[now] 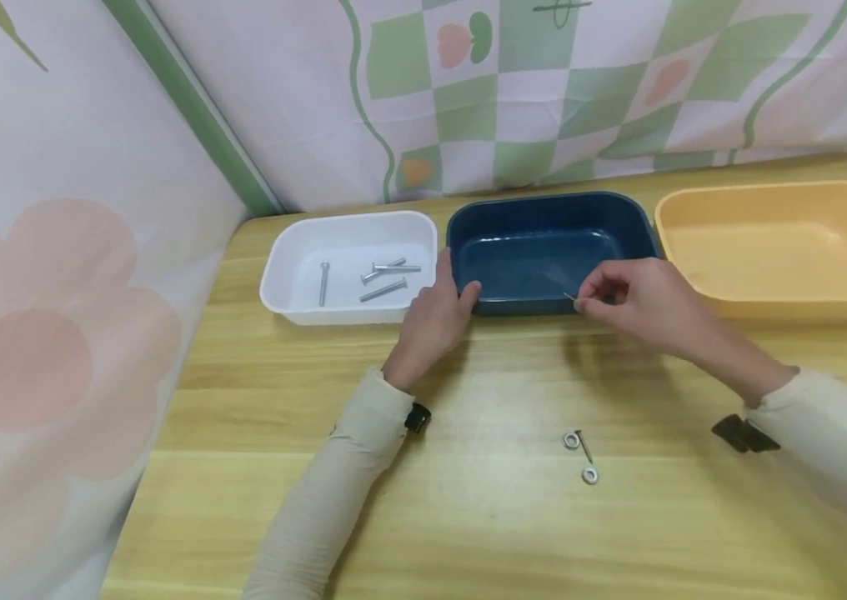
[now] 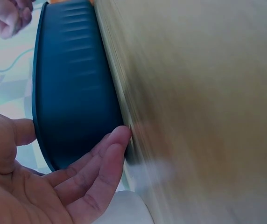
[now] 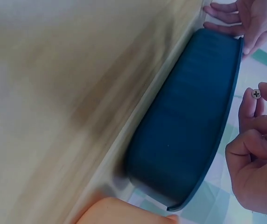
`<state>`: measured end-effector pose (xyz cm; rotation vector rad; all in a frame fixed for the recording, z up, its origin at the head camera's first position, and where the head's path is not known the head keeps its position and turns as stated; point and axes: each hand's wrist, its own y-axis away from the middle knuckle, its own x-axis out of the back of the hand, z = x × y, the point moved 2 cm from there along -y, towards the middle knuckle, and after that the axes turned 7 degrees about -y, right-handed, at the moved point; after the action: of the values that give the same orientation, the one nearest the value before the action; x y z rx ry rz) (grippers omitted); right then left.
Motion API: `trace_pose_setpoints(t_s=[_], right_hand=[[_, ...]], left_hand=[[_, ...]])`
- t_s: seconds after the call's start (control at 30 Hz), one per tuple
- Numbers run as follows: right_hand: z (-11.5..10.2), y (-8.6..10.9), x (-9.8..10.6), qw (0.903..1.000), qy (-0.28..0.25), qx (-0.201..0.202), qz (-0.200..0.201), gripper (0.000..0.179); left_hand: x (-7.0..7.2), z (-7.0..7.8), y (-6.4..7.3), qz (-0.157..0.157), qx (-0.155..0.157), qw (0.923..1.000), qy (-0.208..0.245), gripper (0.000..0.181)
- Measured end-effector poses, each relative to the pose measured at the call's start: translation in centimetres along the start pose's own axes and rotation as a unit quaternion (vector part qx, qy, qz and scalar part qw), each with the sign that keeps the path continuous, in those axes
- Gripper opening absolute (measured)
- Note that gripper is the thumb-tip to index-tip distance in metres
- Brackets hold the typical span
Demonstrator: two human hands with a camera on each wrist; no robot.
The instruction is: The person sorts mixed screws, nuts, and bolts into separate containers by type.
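My right hand point(image 1: 641, 302) pinches a small screw point(image 1: 570, 297) between thumb and fingertips, over the front rim of the dark blue bin point(image 1: 528, 307). The screw's cross-slotted head point(image 3: 256, 94) shows in the right wrist view. At the bin's left end rests my left hand point(image 1: 434, 312), fingers extended along the end wall and the thumb at the rim. On the table nearer the person lie a hex nut point(image 1: 570, 441), another screw point(image 1: 586, 448) and a ring-shaped nut or washer point(image 1: 590, 475).
To the left stands a white bin point(image 1: 303, 317) with several silver bolts point(image 1: 383, 290) in it. A yellow bin point(image 1: 791, 308) is on the right. All three bins stand in a row along the wooden table's point(image 1: 258, 433) back edge, before a patterned curtain point(image 1: 461, 108).
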<state>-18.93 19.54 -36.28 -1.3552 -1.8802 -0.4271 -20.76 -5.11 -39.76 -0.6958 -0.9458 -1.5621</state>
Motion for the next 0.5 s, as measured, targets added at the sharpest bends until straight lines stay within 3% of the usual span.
trace_pose_setpoints(t_s=[0.17, 0.5], right_hand=[[0.7, -1.5, 0.2, 0.9994, 0.004, -0.029, 0.019, 0.009], [1.7, -3.6, -0.4, 0.9989, 0.02, -0.037, 0.019, 0.011]], left_hand=[[0.0, 0.1, 0.1, 0.004, -0.003, 1.0, -0.006, 0.072], [-0.1, 0.1, 0.0, 0.005, 0.005, 1.0, -0.006, 0.071]])
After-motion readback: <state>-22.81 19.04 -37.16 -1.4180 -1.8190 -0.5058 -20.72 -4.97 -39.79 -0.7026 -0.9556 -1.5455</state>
